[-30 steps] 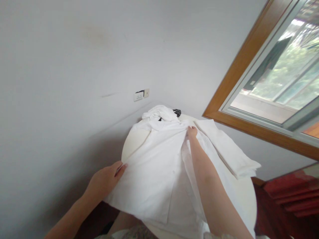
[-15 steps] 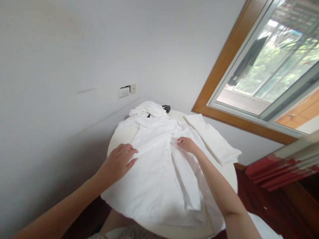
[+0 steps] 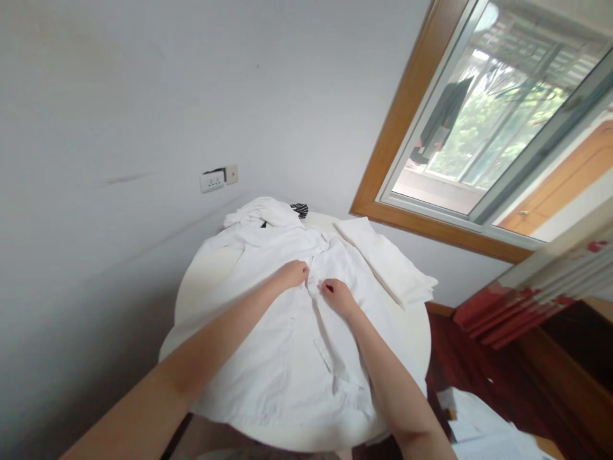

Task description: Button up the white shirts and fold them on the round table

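A white button shirt lies spread front up on a round white table. My left hand rests on the shirt's left front edge near the chest, fingers curled and pinching the cloth. My right hand is close beside it on the right front edge, fingers also curled on the fabric. The two hands are a few centimetres apart at the shirt's button line. The shirt's collar points toward the wall.
A folded white cloth lies at the table's right. Crumpled white clothing with a black striped piece sits at the far edge by the wall. A wall socket, wood-framed window, and red-brown floor surround it.
My left hand moved from the shirt's left side to the middle beside my right hand, which drew back from the collar. The shirt front now lies flatter. The view shifted.
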`<state>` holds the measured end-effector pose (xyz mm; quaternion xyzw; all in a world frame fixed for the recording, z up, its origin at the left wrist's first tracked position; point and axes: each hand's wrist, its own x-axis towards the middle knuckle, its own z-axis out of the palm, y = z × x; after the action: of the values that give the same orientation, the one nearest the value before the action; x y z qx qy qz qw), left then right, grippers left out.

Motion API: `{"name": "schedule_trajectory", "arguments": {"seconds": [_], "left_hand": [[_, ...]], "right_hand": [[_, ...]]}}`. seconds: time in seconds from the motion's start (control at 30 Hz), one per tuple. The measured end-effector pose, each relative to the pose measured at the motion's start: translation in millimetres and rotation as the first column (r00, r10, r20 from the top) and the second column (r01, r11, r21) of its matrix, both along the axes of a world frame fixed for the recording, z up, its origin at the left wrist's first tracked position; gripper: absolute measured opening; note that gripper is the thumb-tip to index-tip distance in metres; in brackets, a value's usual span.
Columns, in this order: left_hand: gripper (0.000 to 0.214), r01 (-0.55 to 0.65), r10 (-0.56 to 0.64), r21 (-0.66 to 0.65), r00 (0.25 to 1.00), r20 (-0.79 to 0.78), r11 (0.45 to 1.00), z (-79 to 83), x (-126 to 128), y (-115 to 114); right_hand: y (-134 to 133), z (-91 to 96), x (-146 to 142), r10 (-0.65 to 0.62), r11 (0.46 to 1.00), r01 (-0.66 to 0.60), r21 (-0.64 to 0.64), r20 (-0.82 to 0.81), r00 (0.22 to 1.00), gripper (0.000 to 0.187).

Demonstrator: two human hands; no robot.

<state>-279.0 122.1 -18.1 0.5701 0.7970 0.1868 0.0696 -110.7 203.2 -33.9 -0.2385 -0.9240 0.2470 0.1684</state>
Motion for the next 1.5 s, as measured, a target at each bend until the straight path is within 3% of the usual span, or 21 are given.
{"name": "schedule_trajectory", "arguments": {"seconds": [0.17, 0.27, 0.37, 0.5, 0.63, 0.73, 0.8, 0.93, 1.07, 1.17, 1.3, 1.43, 1.5], "left_hand": [[0.047, -0.05, 0.05, 0.177, 0.999, 0.004, 0.983, -21.1, 7, -3], [0.049, 0.031, -0.06, 0.287, 0.994, 0.093, 0.957, -27.2, 10, 0], [0.047, 0.118, -0.218, 0.383, 0.949, 0.227, 0.916, -26.1, 15, 3], [0.033, 0.135, -0.342, 0.429, 0.823, 0.453, 0.893, -17.4, 25, -2], [0.03, 0.162, -0.415, 0.413, 0.633, 0.653, 0.896, -8.5, 37, -12], [0.037, 0.233, -0.403, 0.329, 0.488, 0.774, 0.915, -6.3, 47, -16], [0.042, 0.246, -0.373, 0.29, 0.442, 0.816, 0.925, -5.6, 57, -19], [0.046, 0.257, -0.433, 0.35, 0.479, 0.764, 0.901, 4.3, 77, -30], [0.031, 0.497, -0.57, 0.302, 0.578, 0.584, 0.813, 27.1, 88, -46], [0.018, 0.638, -0.624, 0.162, 0.614, 0.483, 0.753, 45.7, 89, -59], [0.02, 0.719, -0.603, -0.05, 0.616, 0.507, 0.693, 69.2, 81, -79], [0.017, 0.787, -0.555, -0.234, 0.579, 0.597, 0.57, 84.1, 73, -95], [0.014, 0.838, -0.516, -0.26, 0.509, 0.689, 0.479, 87.1, 71, -100]], "right_hand": [[17, -9.6, 0, -0.076, 0.967, 0.002, -0.256, -0.281, 0.957, 0.035], [18, -12.7, 0, -0.146, 0.937, 0.019, -0.349, -0.342, 0.928, 0.038], [15, -14.1, 0, -0.188, 0.932, 0.046, -0.359, -0.371, 0.909, 0.038], [13, -15.9, 0, -0.226, 0.933, 0.083, -0.349, -0.391, 0.892, 0.039], [15, -17.2, 0, -0.262, 0.926, 0.12, -0.357, -0.38, 0.887, 0.039], [16, -15.9, 0, -0.29, 0.914, 0.143, -0.38, -0.364, 0.885, 0.04], [15, -13.8, 1, -0.296, 0.91, 0.147, -0.387, -0.359, 0.885, 0.039], [14, -10.8, 2, -0.293, 0.911, 0.141, -0.386, -0.368, 0.883, 0.038], [12, -11.4, 2, -0.301, 0.897, 0.129, -0.424, -0.37, 0.879, 0.039], [8, -9.5, 4, -0.198, 0.92, 0.047, -0.388, -0.358, 0.913, 0.037], [-2, 0.3, 8, 0.1, 0.938, -0.173, -0.3, -0.243, 0.965, 0.034], [-19, 17.3, 15, 0.247, 0.935, -0.272, -0.23, -0.131, 0.96, 0.034], [-28, 26.7, 19, 0.323, 0.914, -0.33, -0.234, -0.07, 0.944, 0.031]]}}
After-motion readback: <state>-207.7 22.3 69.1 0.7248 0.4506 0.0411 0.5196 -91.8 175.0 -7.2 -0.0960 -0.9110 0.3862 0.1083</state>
